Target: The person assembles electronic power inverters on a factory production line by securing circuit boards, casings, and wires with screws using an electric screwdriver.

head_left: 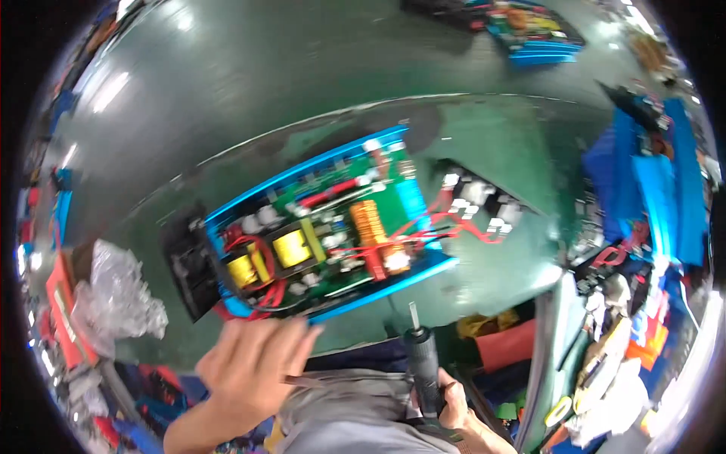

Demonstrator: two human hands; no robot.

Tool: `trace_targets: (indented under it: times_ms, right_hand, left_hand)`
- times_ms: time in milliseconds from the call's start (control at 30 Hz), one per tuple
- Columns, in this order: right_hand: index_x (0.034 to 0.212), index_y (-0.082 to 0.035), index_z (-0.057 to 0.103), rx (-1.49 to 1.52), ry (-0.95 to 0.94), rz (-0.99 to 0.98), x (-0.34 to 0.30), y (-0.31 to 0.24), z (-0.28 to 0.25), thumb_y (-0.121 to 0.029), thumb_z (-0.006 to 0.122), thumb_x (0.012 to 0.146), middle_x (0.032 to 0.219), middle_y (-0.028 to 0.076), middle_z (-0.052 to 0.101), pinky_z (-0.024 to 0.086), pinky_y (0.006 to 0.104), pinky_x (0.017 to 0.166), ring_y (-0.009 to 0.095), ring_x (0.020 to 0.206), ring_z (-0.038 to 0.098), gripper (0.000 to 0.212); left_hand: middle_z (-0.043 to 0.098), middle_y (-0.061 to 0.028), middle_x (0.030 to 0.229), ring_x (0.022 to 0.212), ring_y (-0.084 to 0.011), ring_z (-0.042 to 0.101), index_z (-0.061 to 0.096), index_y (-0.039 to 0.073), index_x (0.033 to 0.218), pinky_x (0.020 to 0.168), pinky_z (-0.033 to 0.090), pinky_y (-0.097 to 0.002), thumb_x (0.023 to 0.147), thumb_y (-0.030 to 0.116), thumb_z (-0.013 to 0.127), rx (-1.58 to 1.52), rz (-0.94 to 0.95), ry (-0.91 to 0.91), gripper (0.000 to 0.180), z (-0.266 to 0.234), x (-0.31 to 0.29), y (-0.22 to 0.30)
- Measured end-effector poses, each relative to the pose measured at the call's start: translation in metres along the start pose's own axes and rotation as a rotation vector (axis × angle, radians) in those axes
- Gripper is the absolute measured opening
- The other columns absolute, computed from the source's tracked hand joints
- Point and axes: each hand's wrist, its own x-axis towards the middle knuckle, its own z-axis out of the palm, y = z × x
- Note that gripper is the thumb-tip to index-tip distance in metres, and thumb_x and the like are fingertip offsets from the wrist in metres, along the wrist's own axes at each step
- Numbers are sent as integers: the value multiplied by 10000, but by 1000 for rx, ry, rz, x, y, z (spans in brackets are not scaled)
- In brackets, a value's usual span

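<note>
An open blue metal case (393, 284) lies tilted on the green bench, with a green circuit board (325, 227) inside carrying yellow transformers, an orange coil and red wires. A black end panel (189, 261) hangs at its left end. My left hand (253, 363) rests at the case's near left edge, fingers spread and touching the rim. My right hand (446, 405) grips a black electric screwdriver (422, 359) upright, bit pointing up, just below the case's near edge and apart from it.
A black end plate with white terminals (476, 204) lies right of the case, joined by red wires. Clear plastic bags (117, 295) and an orange box sit at left. Blue cases (650, 181) are stacked at right; another unit (533, 30) lies at the far top. Cluttered bins sit lower right.
</note>
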Motion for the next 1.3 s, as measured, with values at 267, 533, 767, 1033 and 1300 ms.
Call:
trace_targets:
  times_ms: [267, 533, 767, 1033, 1300]
  right_hand:
    - [1342, -16, 511, -237, 730, -192, -4, -101, -44, -182, 727, 880, 837, 2, 603, 452, 248, 616, 85, 676, 540, 537]
    - [1448, -15, 464, -907, 747, -346, 43, -145, -107, -230, 735, 887, 1007, 192, 689, 527, 359, 820, 251, 884, 671, 660]
    - [1212, 32, 631, -1108, 571, -736, 129, -235, -124, -260, 632, 994, 1024, 179, 701, 530, 374, 800, 252, 876, 675, 365]
    - [1148, 48, 659, -490, 705, -364, 330, -374, -223, -497, 552, 981, 1047, 173, 679, 599, 409, 636, 283, 814, 700, 580]
    - [1255, -5, 579, -269, 690, -363, 395, -402, -226, -337, 456, 1041, 1100, 172, 615, 650, 517, 649, 363, 883, 673, 413]
  left_hand:
    - [520, -61, 732, 674, -272, 544, 622, 84, 774, 518, 418, -380, 697, 220, 890, -11, -59, 122, 310, 9, -17, -8]
    - [501, -60, 709, 675, -281, 527, 582, 88, 684, 524, 394, -398, 665, 220, 892, 1, -85, 176, 337, 18, -29, -2]
    - [467, -38, 706, 655, -245, 515, 593, 127, 715, 486, 368, -360, 639, 258, 896, -33, -66, 272, 339, 36, -37, -10]
    - [478, -22, 710, 690, -238, 522, 625, 145, 706, 524, 345, -357, 615, 221, 923, -86, -132, 206, 321, 34, -38, -8]
    - [490, -19, 691, 662, -236, 519, 644, 146, 713, 521, 357, -353, 610, 220, 931, -131, -150, 234, 314, 35, -41, -12]
